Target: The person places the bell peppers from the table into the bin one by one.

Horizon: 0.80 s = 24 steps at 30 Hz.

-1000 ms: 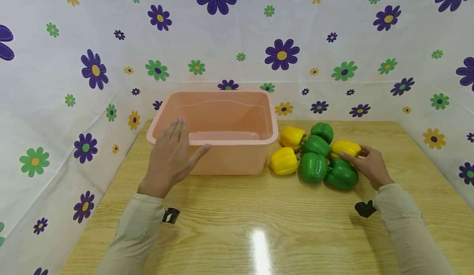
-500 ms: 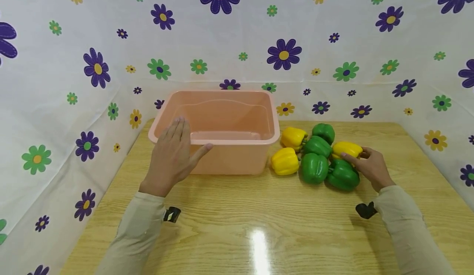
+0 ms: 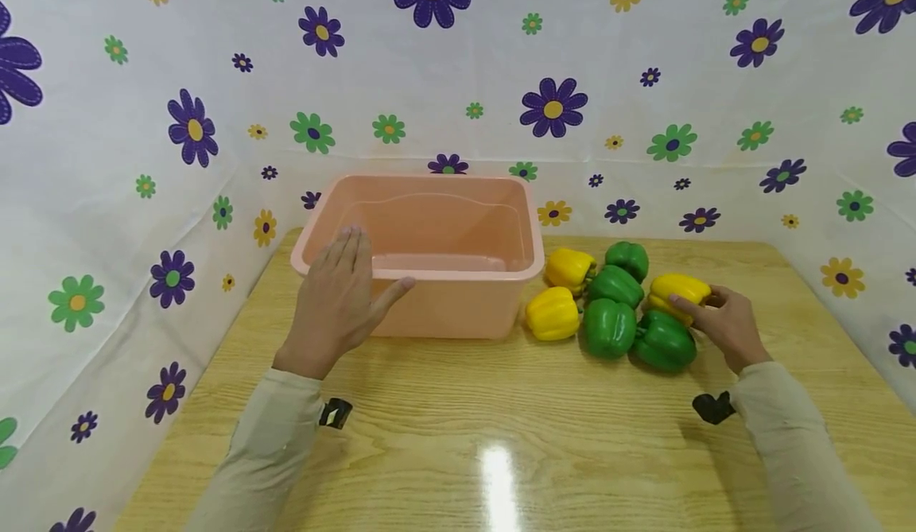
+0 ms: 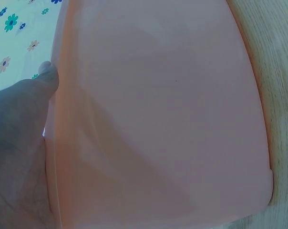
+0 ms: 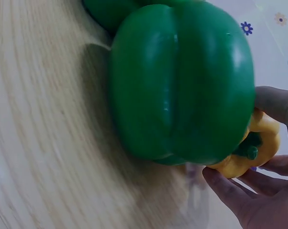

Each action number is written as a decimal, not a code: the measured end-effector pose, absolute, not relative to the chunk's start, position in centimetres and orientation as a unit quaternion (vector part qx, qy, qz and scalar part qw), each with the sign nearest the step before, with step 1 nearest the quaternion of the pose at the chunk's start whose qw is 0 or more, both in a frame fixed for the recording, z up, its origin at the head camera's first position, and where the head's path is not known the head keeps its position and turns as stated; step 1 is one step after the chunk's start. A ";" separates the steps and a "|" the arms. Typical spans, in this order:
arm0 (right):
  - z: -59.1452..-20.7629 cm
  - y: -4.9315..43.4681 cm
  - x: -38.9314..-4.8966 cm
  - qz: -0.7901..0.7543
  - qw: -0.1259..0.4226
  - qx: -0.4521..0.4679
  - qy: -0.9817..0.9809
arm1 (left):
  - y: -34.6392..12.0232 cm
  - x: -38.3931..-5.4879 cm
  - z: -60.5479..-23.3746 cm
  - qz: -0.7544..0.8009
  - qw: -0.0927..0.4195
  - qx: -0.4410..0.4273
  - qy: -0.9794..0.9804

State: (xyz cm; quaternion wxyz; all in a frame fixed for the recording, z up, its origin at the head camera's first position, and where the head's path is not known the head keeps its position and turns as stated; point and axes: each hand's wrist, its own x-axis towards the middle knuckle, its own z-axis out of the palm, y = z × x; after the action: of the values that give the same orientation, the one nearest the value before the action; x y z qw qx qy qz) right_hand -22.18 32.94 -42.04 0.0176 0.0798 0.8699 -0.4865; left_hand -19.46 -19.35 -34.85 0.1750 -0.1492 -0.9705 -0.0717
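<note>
My left hand point(image 3: 332, 301) rests with straight fingers over the front left rim of a pink plastic tub point(image 3: 444, 307), thumb along the rim. In the left wrist view the thumb lies at the edge of the tub's wall point(image 4: 172, 105). My right hand point(image 3: 730, 325) grips a yellow bell pepper point(image 3: 680, 289) between thumb and fingers, just behind a green bell pepper point(image 3: 664, 343). The right wrist view has that green pepper point(image 5: 182, 86) large in front, partly hiding the held yellow pepper point(image 5: 265, 138) and its green stem.
Left of the held pepper sit two yellow peppers point(image 3: 553, 314) and several green ones point(image 3: 610, 328), bunched against one another on the wooden table point(image 3: 444, 436). The tub stands to their left. A white flowered cloth point(image 3: 487, 63) hangs behind and at both sides.
My right hand has shifted the yellow pepper slightly to the right, away from the green ones. My left hand keeps its place on the tub. The head view has drifted a little.
</note>
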 end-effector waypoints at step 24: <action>-38.6 31.7 -22.0 -0.500 -0.051 0.070 0.862 | -19.2 -19.5 -34.6 -0.077 0.152 -0.137 -0.976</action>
State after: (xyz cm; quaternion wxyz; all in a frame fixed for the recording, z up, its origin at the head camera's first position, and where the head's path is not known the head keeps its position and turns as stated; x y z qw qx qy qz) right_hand -21.95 31.69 -38.61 -0.0514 0.0703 0.8615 -0.5002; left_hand -19.46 -19.24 -34.58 0.1520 -0.1371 -0.9758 -0.0769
